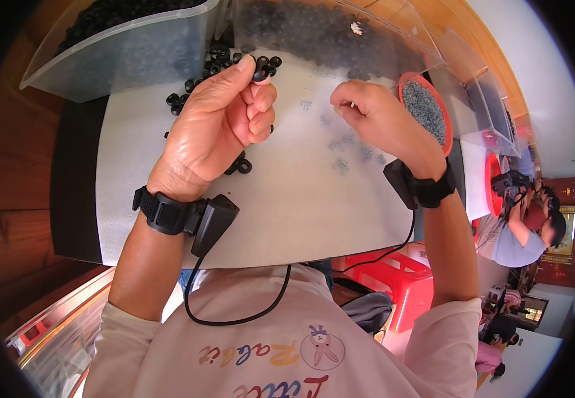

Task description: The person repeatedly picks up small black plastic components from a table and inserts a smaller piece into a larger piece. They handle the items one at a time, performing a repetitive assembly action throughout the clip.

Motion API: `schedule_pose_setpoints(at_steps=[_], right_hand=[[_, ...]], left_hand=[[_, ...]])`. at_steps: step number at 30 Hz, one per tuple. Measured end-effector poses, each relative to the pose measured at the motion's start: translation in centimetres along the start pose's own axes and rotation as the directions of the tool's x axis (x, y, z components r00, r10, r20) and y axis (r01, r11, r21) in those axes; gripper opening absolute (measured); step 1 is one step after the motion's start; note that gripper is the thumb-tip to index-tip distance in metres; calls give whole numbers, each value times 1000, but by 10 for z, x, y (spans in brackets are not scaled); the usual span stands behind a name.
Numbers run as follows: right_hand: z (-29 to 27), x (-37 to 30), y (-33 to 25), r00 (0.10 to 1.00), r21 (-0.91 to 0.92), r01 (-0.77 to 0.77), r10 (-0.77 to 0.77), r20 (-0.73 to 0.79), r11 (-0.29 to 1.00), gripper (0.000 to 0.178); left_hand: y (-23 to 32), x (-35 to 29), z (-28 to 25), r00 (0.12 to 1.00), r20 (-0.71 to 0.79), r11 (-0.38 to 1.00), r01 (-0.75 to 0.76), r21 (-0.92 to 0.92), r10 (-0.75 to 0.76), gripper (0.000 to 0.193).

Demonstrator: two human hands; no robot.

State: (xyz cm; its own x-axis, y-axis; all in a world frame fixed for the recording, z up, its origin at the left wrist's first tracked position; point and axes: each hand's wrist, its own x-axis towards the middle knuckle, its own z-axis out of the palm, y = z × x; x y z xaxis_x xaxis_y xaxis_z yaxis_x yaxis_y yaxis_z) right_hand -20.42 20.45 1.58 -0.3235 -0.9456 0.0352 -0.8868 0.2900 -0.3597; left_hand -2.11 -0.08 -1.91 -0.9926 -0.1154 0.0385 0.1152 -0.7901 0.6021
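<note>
My left hand (208, 126) pinches a small black ring-shaped part (259, 75) between thumb and fingertips, over the far part of the white mat (281, 205). Under and around that hand lie loose black rings (176, 103) of the same sort, several of them bunched behind the fingers. To the right, my right hand (387, 119) hovers with its thumb and forefinger pressed together; whatever is between them is too small to make out. Tiny bluish clear pieces (342, 141) are scattered in small groups on the mat below and left of it.
A red bowl (448, 147) of tiny grey-blue pieces stands beside my right wrist. Clear bins of black parts (121, 56) (327, 33) line the far edge. Cables run from both wrist devices (213, 224). A red stool (400, 285) and other people (522, 235) are at the right.
</note>
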Motion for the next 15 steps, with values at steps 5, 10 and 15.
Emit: schedule_pose_setpoints(at_steps=[5, 10, 15], right_hand=[[-5, 1, 18, 993, -173, -103, 112, 41, 979, 7], [-5, -10, 28, 991, -241, -137, 135, -23, 961, 8], [1, -11, 16, 993, -198, -99, 109, 40, 975, 8]], left_hand=[[3, 0, 2, 999, -28, 999, 25, -37, -26, 35], [1, 1, 2, 999, -26, 999, 27, -22, -28, 35], [-1, 0, 2, 999, -24, 999, 31, 13, -31, 33]])
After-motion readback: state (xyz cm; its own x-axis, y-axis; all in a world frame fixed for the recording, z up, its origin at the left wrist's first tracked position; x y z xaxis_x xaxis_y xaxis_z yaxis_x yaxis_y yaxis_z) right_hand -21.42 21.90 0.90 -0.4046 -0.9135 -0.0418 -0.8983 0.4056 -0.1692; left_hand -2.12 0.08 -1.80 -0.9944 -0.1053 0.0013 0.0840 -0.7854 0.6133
